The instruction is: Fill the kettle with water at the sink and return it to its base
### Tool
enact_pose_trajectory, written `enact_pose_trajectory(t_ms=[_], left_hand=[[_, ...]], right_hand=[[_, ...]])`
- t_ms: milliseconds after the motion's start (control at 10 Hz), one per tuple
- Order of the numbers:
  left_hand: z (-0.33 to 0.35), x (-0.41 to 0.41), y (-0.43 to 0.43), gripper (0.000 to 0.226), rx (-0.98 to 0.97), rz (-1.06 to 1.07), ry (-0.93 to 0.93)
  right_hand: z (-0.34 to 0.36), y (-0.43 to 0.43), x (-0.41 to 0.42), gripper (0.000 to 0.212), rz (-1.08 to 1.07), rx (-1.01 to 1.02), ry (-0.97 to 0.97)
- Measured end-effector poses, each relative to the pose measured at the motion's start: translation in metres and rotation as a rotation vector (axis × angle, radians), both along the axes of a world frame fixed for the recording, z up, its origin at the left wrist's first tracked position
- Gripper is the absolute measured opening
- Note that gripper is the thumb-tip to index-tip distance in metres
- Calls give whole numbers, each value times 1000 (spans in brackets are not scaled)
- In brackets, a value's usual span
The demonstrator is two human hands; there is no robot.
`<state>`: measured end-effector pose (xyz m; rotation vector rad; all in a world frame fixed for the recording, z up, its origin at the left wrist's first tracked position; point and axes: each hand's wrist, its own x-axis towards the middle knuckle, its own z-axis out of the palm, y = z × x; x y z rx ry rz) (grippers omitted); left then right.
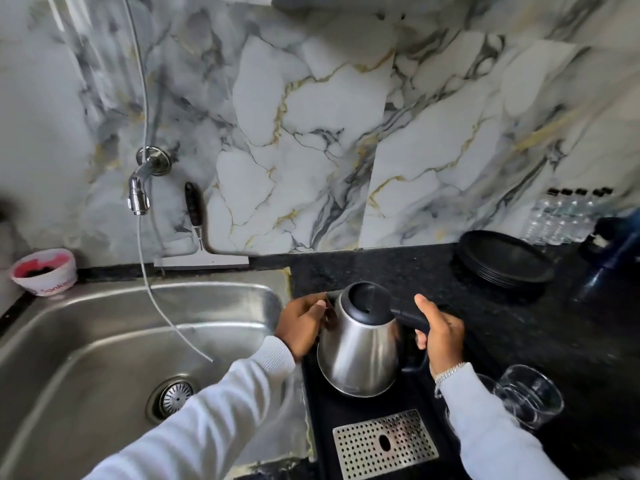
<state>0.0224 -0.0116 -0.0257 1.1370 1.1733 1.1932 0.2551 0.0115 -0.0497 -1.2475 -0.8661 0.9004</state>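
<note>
The marble wall [346, 116] rises behind everything, and below it the steel sink [104, 341] takes up the space to the left of the kettle, its basin dry-looking, with a drain [175, 398] in the floor and a thin hose [152, 299] trailing down from the tap [140, 199] on the wall above. To the right of the sink runs the dark counter [381, 268], and on it, just beside the sink's edge, lies a black tray [346, 407] with a perforated metal grate [384, 445] at its near end. The kettle [358, 348], steel-bodied with a black lid shut on top, stands on or just above this tray, tilted a little; whether it touches its base I cannot tell, since the base is hidden beneath it. A stack of black plates [505, 261] sits behind and right of the kettle, and clear glasses [528, 396] stand to its near right. The right hand [440, 334] is wrapped closed around the black handle, thumb on top. The left hand [304, 323] rests half-curled against the spout side, fingers touching the metal to steady it. By my reading the task is at its lift-off or set-down; the lid is closed and no water runs, so I judge filling not yet begun. Next calls for carrying the kettle left under the tap and opening the lid.
</note>
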Motion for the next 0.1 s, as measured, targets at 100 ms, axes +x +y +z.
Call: enact_pose_trajectory(t_ms=[100], left_hand=[[1,-1,-7,39,-6,5,6]], right_hand=[[-5,-6,5,60,4,12,-45]])
